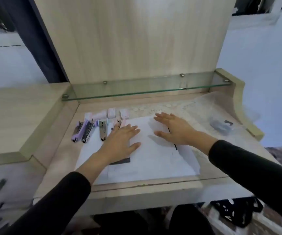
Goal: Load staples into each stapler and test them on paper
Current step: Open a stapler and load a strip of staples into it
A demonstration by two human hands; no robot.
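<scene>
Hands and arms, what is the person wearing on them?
Long plain black sleeves cover both arms to the wrists: the left sleeve and the right sleeve show no markings. The left hand and right hand are bare, with no gloves; no ring or watch shows.

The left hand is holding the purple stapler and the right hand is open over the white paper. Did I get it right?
Not quite. The head view shows the left hand holding nothing: it is open with straight fingers over the white paper, just like the right hand. The purple stapler lies on the desk to the left, apart from that hand.
</scene>
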